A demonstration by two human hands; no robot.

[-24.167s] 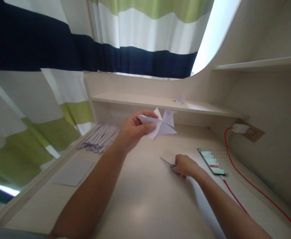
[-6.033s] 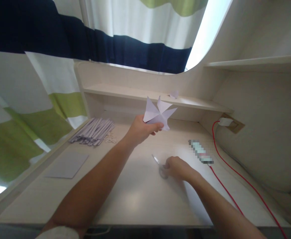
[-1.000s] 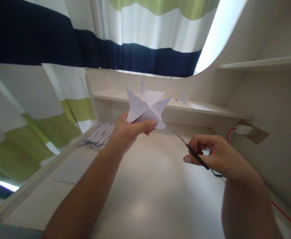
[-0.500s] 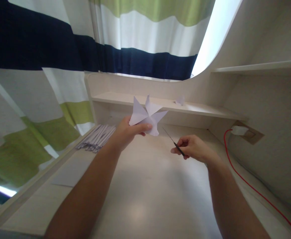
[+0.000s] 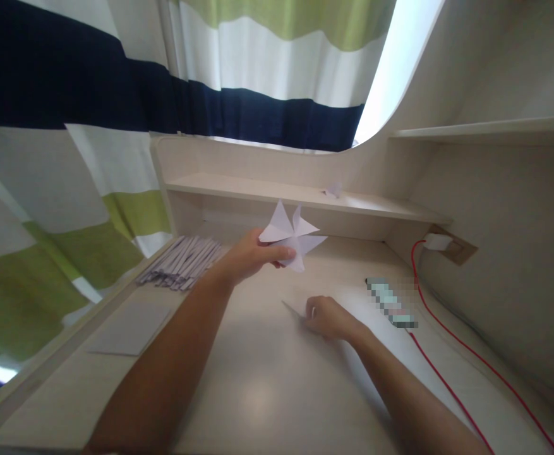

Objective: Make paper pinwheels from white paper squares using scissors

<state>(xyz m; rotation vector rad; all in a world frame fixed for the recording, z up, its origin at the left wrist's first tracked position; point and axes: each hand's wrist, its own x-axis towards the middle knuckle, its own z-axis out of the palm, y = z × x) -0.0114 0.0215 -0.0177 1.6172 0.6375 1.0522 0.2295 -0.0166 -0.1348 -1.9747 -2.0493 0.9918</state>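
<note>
My left hand point(image 5: 270, 251) pinches a white paper pinwheel point(image 5: 281, 222) near its centre, thumb in front. The pinwheel's pointed flaps stand out from the middle, held above the table. Lower and to the right, my right hand point(image 5: 326, 316) is down at the tabletop, its fingers closed around the handle end of a pair of scissors point(image 5: 292, 308). Their thin blade points left and lies low, close to the surface. Most of the handle is hidden by the fingers.
Several rolled paper sticks point(image 5: 182, 262) lie at the left, with white paper sheets point(image 5: 129, 328) nearer me. A blurred-out phone point(image 5: 391, 304) with a red cable point(image 5: 451, 392) lies at right. A small folded paper point(image 5: 333, 189) sits on the back shelf point(image 5: 258, 188).
My right hand has lowered the scissors to the tabletop and moved left, uncovering the phone. My left hand and the pinwheel have shifted slightly right and down.
</note>
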